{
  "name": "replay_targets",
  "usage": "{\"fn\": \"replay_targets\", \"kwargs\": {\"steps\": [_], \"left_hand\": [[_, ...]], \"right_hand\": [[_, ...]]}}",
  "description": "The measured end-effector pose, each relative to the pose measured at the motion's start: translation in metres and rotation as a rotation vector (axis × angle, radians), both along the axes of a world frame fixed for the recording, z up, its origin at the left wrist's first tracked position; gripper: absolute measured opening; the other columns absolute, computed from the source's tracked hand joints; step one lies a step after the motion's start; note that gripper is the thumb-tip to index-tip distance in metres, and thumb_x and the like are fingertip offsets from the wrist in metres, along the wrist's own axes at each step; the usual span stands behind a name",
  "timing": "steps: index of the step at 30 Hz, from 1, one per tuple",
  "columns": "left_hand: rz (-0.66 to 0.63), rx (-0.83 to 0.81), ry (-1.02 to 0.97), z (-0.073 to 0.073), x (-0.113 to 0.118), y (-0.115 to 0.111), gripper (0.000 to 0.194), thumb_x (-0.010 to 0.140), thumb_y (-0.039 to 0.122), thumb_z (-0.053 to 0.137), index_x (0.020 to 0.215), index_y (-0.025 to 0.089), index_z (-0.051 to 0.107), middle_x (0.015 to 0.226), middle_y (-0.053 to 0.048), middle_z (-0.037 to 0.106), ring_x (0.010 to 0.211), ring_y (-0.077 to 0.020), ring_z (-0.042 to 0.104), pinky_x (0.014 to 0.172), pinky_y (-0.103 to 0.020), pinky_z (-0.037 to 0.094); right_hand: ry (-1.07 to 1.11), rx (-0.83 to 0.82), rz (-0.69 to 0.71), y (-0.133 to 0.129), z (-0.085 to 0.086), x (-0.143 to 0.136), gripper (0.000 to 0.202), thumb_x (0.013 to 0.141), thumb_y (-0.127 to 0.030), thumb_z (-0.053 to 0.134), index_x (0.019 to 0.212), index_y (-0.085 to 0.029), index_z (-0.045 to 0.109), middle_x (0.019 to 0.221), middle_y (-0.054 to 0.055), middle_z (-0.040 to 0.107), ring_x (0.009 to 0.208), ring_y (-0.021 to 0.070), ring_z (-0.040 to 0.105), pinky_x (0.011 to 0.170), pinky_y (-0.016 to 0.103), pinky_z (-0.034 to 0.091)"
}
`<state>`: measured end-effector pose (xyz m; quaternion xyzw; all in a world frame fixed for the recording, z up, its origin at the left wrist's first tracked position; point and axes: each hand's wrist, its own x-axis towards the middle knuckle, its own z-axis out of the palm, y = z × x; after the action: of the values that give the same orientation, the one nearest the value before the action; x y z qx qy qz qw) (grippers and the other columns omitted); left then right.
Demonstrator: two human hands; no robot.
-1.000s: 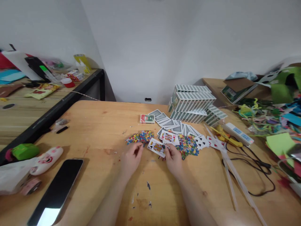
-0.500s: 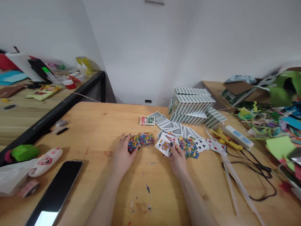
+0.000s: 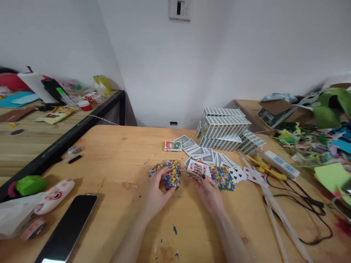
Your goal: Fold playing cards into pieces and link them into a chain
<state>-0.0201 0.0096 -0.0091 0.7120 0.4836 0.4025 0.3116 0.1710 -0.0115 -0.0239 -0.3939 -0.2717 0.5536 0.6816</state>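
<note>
Colourful-backed cards lie in overlapping piles at the centre of the wooden table. My left hand curves round the nearer pile, thumb and fingers on its edges. My right hand pinches a few cards held nearly edge-on, just right of that pile. Behind it a face card rests face up beside more colourful-backed cards. Grey-backed cards are fanned out behind, near a boxed red-and-green deck.
Striped card boxes are stacked at the back right. A power strip, black cable and clear plastic strips lie right. A phone, a white-and-pink object and a green item sit left.
My left hand has moved right, from the left pile to the one beside it. The cards in my right hand have tilted from face-up to nearly edge-on. The view has tipped upward slightly.
</note>
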Motion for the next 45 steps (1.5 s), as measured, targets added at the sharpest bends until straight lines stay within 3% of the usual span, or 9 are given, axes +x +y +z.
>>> {"fn": "replay_targets", "kwargs": {"steps": [6, 10, 14, 19, 26, 31, 34, 45], "left_hand": [[-0.039, -0.008, 0.019, 0.005, -0.003, -0.001, 0.058, 0.070, 0.021, 0.062, 0.123, 0.025, 0.040, 0.121, -0.009, 0.053, 0.112, -0.0240, 0.050, 0.091, -0.040, 0.042], [-0.047, 0.006, 0.039, 0.007, -0.004, -0.001, 0.056, 0.069, 0.020, 0.062, 0.121, 0.026, 0.042, 0.120, -0.008, 0.053, 0.110, -0.0238, 0.051, 0.089, -0.039, 0.044], [-0.019, 0.027, 0.113, 0.008, -0.005, 0.001, 0.052, 0.071, 0.021, 0.060, 0.120, 0.025, 0.044, 0.120, -0.008, 0.054, 0.109, -0.0237, 0.052, 0.090, -0.040, 0.043], [-0.046, 0.105, 0.224, 0.006, -0.007, 0.004, 0.050, 0.071, 0.022, 0.061, 0.119, 0.026, 0.046, 0.117, -0.006, 0.056, 0.109, -0.0238, 0.051, 0.093, -0.041, 0.042], [-0.064, 0.165, 0.250, 0.001, -0.009, 0.005, 0.047, 0.074, 0.025, 0.059, 0.119, 0.025, 0.046, 0.118, -0.006, 0.055, 0.112, -0.0222, 0.048, 0.094, -0.040, 0.042], [-0.091, 0.204, 0.273, 0.001, -0.008, 0.005, 0.047, 0.075, 0.025, 0.058, 0.120, 0.024, 0.046, 0.118, -0.006, 0.056, 0.114, -0.0228, 0.047, 0.094, -0.041, 0.042], [-0.110, 0.224, 0.286, 0.002, -0.008, 0.005, 0.046, 0.076, 0.025, 0.057, 0.120, 0.023, 0.046, 0.118, -0.006, 0.056, 0.114, -0.0222, 0.046, 0.094, -0.040, 0.042], [-0.155, 0.228, 0.295, 0.002, -0.007, 0.002, 0.043, 0.077, 0.027, 0.056, 0.119, 0.023, 0.047, 0.119, -0.005, 0.056, 0.114, -0.0204, 0.046, 0.094, -0.037, 0.042]], "right_hand": [[-0.236, -0.013, -0.008, 0.000, -0.003, 0.007, 0.015, 0.066, -0.035, 0.069, 0.068, -0.020, 0.070, 0.109, 0.011, 0.064, 0.103, 0.0262, 0.057, 0.089, 0.045, 0.042], [-0.379, -0.031, 0.003, -0.001, -0.004, 0.010, 0.022, 0.060, -0.029, 0.073, 0.080, -0.021, 0.070, 0.112, 0.010, 0.062, 0.107, 0.0264, 0.054, 0.091, 0.045, 0.041], [-0.379, -0.042, -0.008, -0.001, -0.005, 0.009, 0.037, 0.060, -0.025, 0.072, 0.096, -0.021, 0.066, 0.119, 0.008, 0.058, 0.108, 0.0259, 0.053, 0.087, 0.041, 0.044], [-0.338, -0.135, -0.051, -0.002, -0.008, 0.011, 0.049, 0.062, -0.023, 0.070, 0.110, -0.021, 0.059, 0.094, 0.004, 0.067, 0.076, 0.0181, 0.061, 0.065, 0.029, 0.048], [-0.267, -0.103, 0.066, -0.002, -0.003, 0.010, 0.025, 0.068, -0.030, 0.067, 0.090, -0.018, 0.065, 0.085, 0.005, 0.068, 0.074, 0.0188, 0.060, 0.068, 0.030, 0.047], [-0.270, -0.140, 0.136, -0.003, 0.002, 0.004, 0.029, 0.067, -0.035, 0.067, 0.091, -0.019, 0.063, 0.088, 0.005, 0.068, 0.068, 0.0185, 0.062, 0.056, 0.027, 0.048], [-0.291, -0.152, 0.140, -0.004, 0.003, 0.001, 0.027, 0.068, -0.037, 0.065, 0.089, -0.021, 0.061, 0.080, 0.004, 0.068, 0.057, 0.0174, 0.062, 0.047, 0.026, 0.047], [-0.426, -0.165, 0.101, -0.006, 0.003, 0.006, 0.030, 0.067, -0.037, 0.061, 0.090, -0.018, 0.062, 0.054, -0.001, 0.059, 0.040, 0.0144, 0.054, 0.037, 0.024, 0.040]]}}
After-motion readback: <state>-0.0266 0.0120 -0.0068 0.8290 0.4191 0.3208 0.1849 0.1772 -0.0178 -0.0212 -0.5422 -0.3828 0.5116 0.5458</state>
